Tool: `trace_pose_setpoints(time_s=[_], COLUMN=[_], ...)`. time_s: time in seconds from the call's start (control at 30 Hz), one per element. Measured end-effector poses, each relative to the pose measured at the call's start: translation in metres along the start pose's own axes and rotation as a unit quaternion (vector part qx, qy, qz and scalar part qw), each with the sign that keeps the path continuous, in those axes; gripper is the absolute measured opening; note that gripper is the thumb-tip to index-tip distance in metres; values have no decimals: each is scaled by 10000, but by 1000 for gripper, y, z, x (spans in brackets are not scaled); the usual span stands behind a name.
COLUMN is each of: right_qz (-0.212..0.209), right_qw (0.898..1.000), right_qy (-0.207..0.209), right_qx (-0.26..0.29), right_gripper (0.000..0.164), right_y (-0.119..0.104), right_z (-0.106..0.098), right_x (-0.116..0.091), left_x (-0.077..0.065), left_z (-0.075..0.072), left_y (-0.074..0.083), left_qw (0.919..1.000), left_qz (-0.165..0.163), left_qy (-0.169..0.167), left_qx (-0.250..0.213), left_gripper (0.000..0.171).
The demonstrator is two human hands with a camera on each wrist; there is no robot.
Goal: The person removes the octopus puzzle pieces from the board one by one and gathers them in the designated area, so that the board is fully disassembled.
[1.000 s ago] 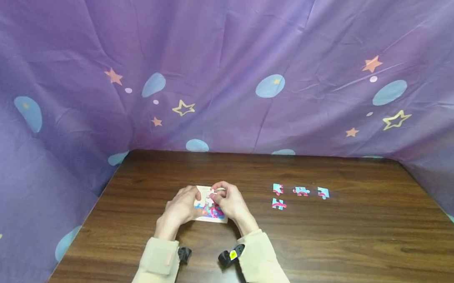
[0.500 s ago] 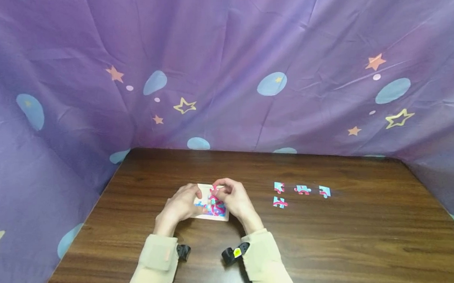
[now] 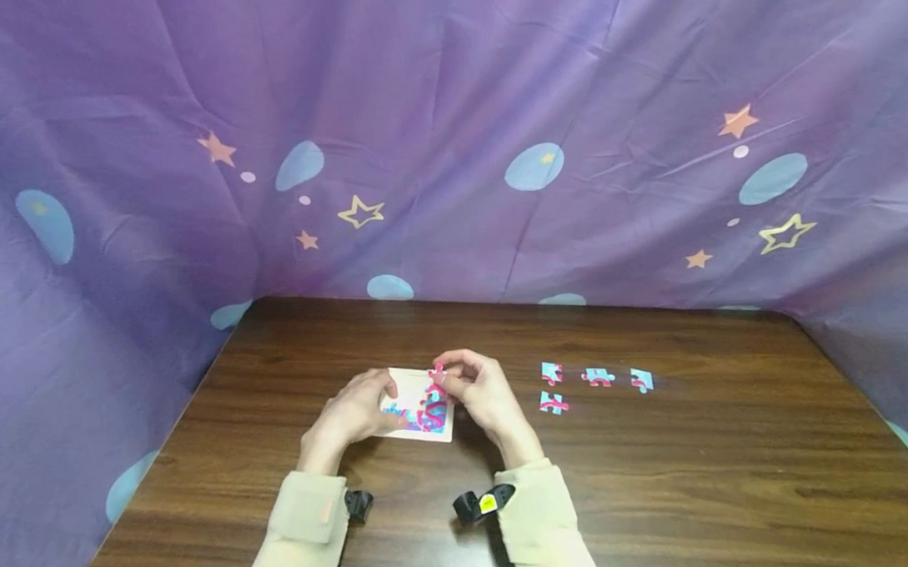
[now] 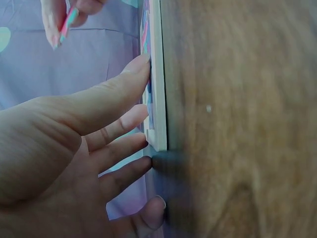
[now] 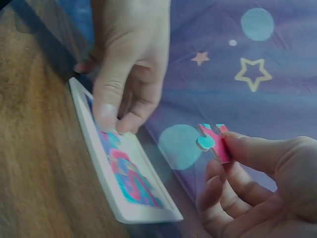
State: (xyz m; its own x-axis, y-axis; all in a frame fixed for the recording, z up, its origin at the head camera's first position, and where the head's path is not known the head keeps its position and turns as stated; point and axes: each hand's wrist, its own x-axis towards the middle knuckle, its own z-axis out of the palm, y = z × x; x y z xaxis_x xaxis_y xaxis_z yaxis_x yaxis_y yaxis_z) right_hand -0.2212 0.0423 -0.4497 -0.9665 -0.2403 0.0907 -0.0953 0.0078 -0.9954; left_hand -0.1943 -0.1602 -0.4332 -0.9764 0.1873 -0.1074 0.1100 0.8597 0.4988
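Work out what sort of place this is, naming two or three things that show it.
Probably a tabletop recording set-up, though the frames cannot confirm it: a purple star-patterned cloth hangs behind and beside the wooden table, and small black devices sit at both cuffs.

A person is wearing a pale cream left sleeve (image 3: 289,566), a matching right sleeve (image 3: 545,535), a black left wrist device (image 3: 359,505) and a black right wrist device (image 3: 468,507).
The left sleeve is ending in a broad, squared-off cuff (image 3: 306,507), which is carrying a small peach-coloured patch (image 3: 328,511) near its inner edge. The right sleeve is showing plain cloth with soft creases. The left wrist device is looking compact and blocky; the right wrist device is showing a rounded end block, a flatter base and a bright yellow marking (image 3: 488,503).
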Motion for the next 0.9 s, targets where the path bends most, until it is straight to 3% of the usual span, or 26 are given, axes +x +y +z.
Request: trace_pose_setpoints(time_s=[0.23, 0.53, 0.9], right_qz=[-145, -355, 14], right_qw=[9998, 9972, 9910], right_qy=[95, 297, 518], right_qx=[-47, -586, -1233], right_gripper=[24, 22, 27], right_y=[-9, -19, -17], right_z=[-20, -68, -138], right_x=[-7, -19, -46], left_x=[-1, -2, -4], left_z=[-1, -4, -6], left_y=[-2, -2, -2], left_qw=[9999, 9997, 9996], left_qz=[-7, 74, 183], left_qy=[16, -47, -110], left_qx=[-126, -239, -170], left_gripper=[32, 32, 33])
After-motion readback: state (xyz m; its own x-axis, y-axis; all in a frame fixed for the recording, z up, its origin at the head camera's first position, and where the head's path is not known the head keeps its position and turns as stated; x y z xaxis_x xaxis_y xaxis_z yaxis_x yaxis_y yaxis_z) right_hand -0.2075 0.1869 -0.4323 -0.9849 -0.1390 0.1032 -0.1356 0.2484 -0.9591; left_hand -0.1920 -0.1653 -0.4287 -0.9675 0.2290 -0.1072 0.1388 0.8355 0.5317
